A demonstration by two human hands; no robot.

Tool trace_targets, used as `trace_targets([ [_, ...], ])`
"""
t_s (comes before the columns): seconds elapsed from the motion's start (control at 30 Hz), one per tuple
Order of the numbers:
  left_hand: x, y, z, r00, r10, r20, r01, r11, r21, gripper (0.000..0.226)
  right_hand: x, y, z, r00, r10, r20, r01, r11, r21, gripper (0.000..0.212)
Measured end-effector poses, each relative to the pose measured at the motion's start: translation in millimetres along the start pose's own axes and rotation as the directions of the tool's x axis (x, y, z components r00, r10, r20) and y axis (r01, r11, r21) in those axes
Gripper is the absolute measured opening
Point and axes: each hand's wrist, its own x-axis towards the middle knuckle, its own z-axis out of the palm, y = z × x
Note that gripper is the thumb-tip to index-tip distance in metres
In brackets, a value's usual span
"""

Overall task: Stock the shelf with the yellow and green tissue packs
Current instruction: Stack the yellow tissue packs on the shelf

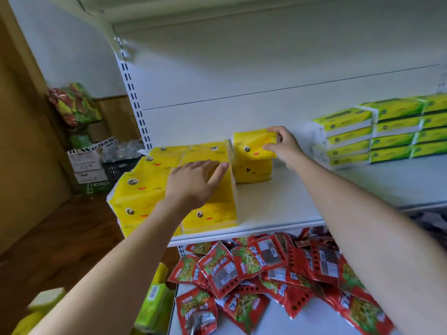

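Note:
Several yellow tissue packs (142, 189) with cartoon faces are stacked at the left of the white shelf (278, 209). My left hand (193, 182) lies flat with straight fingers on top of that stack. To its right stands a smaller pile of two yellow packs; my right hand (281, 146) grips the right end of the top yellow pack (251, 146), thumb in front and fingers behind. Several green tissue packs (377, 134) sit in neat stacks at the right rear of the same shelf.
The shelf below holds a heap of red snack packets (266, 274). Green and yellow tissue packs (154, 308) lie low at the left by the floor. Boxes and a dark crate (101, 163) stand against the left wall. The upper shelf (217, 10) overhangs.

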Motion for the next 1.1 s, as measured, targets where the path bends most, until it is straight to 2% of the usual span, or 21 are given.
trace_targets([
  [0.07, 1.2, -0.8, 2.8, 1.000, -0.006, -0.011, 0.006, 1.000, 0.001, 0.057, 8.9, 11.3, 13.6, 0.999, 0.052, 0.012, -0.050, 0.992, -0.115, 0.059],
  [0.17, 0.7, -3.0, 6.4, 0.999, 0.020, -0.026, -0.020, 1.000, 0.017, 0.069, 12.2, 19.0, 26.9, 0.979, 0.102, -0.178, -0.147, 0.953, -0.264, 0.064],
  [0.27, -0.7, -3.6, 8.7, 0.998, 0.028, -0.049, -0.027, 0.999, 0.019, 0.070, 10.9, 21.6, 34.0, 0.950, 0.130, -0.285, -0.214, 0.933, -0.288, 0.062],
  [0.47, 0.5, -1.8, 8.4, 0.999, 0.027, -0.037, -0.027, 1.000, 0.009, 0.072, 9.8, 34.7, 29.1, 0.984, 0.100, -0.150, -0.138, 0.954, -0.267, 0.080],
  [0.63, -3.0, -3.4, 6.1, 0.996, 0.053, -0.068, -0.058, 0.995, -0.078, 0.072, -6.8, 31.6, 20.4, 0.986, 0.149, -0.069, -0.162, 0.944, -0.286, 0.089],
  [0.77, -6.9, -8.6, -1.6, 0.992, 0.023, -0.121, -0.040, 0.989, -0.143, 0.073, -17.8, 25.2, 15.3, 0.998, 0.050, -0.043, -0.060, 0.953, -0.297, 0.099],
  [0.83, -9.9, -10.7, -6.7, 0.991, 0.014, -0.135, -0.035, 0.987, -0.159, 0.072, -32.3, 10.1, 13.0, 1.000, -0.008, -0.022, 0.000, 0.937, -0.349, 0.085],
  [0.97, -21.8, -18.1, -16.5, 0.990, 0.011, -0.143, -0.041, 0.978, -0.205, 0.072, -54.8, -18.2, 12.7, 0.973, -0.228, 0.045, 0.228, 0.904, -0.362, 0.069],
  [1.1, -39.9, -36.5, -25.4, 0.990, -0.034, -0.138, -0.005, 0.963, -0.269, 0.058, -90.6, -52.7, 26.0, 0.935, -0.339, 0.105, 0.355, 0.897, -0.265, 0.059],
])
